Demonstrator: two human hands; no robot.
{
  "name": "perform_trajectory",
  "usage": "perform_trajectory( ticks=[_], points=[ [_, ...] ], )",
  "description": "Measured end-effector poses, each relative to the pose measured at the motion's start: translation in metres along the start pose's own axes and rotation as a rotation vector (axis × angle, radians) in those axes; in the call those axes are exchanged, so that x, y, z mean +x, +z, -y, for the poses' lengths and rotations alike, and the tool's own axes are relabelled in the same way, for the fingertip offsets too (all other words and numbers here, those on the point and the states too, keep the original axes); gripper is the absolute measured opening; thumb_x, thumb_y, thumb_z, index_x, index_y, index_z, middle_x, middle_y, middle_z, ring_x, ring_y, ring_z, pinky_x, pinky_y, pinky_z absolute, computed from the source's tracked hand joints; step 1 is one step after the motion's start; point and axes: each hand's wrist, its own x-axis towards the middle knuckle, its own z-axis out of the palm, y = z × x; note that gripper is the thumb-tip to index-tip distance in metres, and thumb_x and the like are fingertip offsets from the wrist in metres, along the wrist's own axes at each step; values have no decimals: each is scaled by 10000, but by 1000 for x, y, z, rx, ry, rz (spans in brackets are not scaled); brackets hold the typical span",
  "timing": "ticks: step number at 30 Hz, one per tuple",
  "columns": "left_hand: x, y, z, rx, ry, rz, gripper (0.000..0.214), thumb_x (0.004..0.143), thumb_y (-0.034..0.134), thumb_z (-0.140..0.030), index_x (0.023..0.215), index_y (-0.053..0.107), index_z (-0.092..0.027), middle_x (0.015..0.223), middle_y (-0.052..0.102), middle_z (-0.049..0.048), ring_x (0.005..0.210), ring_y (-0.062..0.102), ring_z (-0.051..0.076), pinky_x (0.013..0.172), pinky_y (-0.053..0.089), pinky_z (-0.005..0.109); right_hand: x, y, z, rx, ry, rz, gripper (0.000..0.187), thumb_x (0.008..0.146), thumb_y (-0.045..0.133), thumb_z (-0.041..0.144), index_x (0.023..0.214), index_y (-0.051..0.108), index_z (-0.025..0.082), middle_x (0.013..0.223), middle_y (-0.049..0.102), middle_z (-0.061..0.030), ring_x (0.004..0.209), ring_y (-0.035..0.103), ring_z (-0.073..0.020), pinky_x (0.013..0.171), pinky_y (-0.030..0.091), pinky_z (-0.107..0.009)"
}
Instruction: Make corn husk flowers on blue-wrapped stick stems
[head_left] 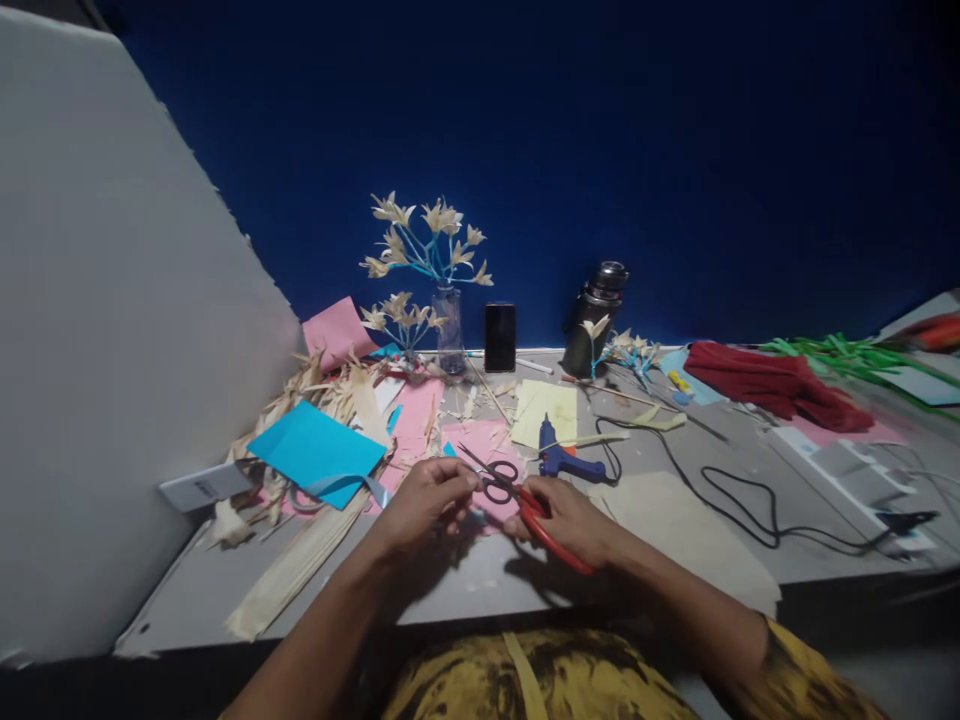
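My right hand (559, 515) is wrapped round red-handled pliers (551, 540), whose handles point down toward the table's front edge. The fingers of my left hand (439, 495) are pressed together in a pinch; whatever is between them is too small to make out. Just beyond and between both hands lie scissors (499, 482) with dark loops, on pink paper (480, 440). A blue glue gun (566, 458) rests past my right hand, its black cord running right. Behind, pale handmade flowers (439, 220) on blue stems stand in a clear vase (450, 330).
A blue sheet (319, 450) covers part of a dry husk pile (292, 400) at left. A phone (500, 338) and a dark flask (598, 315) stand by the blue wall. Red cloth (772, 385) and a white power strip (832, 490) lie at right.
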Motion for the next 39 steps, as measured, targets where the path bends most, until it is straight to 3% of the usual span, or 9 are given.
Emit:
perform_trajectory(
  ticks=[6, 12, 18, 22, 26, 34, 39],
  points=[
    [-2, 0, 2, -90, -52, -19, 294, 658, 817, -373, 648, 619, -156, 501, 520, -29, 377, 417, 68, 395, 358, 198, 3, 1, -3, 70, 6, 26, 313, 767, 697, 397, 702, 458, 204, 678, 468, 49, 628, 401, -115, 564, 300, -243],
    [3, 5, 3, -81, -46, -56, 227, 674, 788, -328, 715, 661, -144, 492, 529, -26, 374, 424, 65, 389, 330, 179, 3, -1, -6, 243, -38, 151, 186, 777, 654, 280, 770, 490, 194, 701, 486, 52, 635, 407, -103, 582, 334, -231],
    [8, 4, 7, -134, -36, -73, 227, 696, 796, -320, 718, 664, -136, 520, 540, -26, 380, 432, 54, 383, 324, 163, 4, 2, -7, 246, 24, 101, 256, 756, 672, 291, 666, 455, 190, 629, 450, 53, 588, 391, -94, 536, 303, -226],
    [10, -4, 7, -170, -25, 15, 302, 742, 784, -398, 757, 699, -109, 582, 609, 21, 408, 512, 78, 396, 395, 180, 7, 0, -7, 277, 39, 73, 317, 802, 647, 366, 633, 441, 196, 588, 440, 50, 543, 381, -89, 494, 282, -222],
    [8, -17, 8, -219, -52, 81, 283, 817, 731, -374, 780, 697, -96, 616, 653, 57, 436, 586, 110, 396, 433, 181, 11, -6, -7, 324, 90, 19, 368, 828, 638, 448, 621, 477, 191, 553, 474, 37, 484, 408, -87, 453, 296, -214],
    [1, -46, 14, -270, -123, 11, 281, 954, 565, -306, 847, 683, -75, 686, 708, 123, 497, 659, 147, 449, 540, 220, 17, -9, -11, 461, 66, -7, 479, 823, 636, 563, 576, 419, 214, 455, 399, 61, 402, 358, -80, 392, 248, -211],
    [-1, -47, 11, -253, -108, 62, 292, 914, 636, -350, 857, 691, -69, 716, 718, 140, 547, 690, 168, 471, 550, 226, 20, -7, -6, 465, 69, -21, 486, 827, 630, 577, 590, 405, 218, 474, 397, 64, 402, 366, -79, 404, 272, -218]
  ],
)
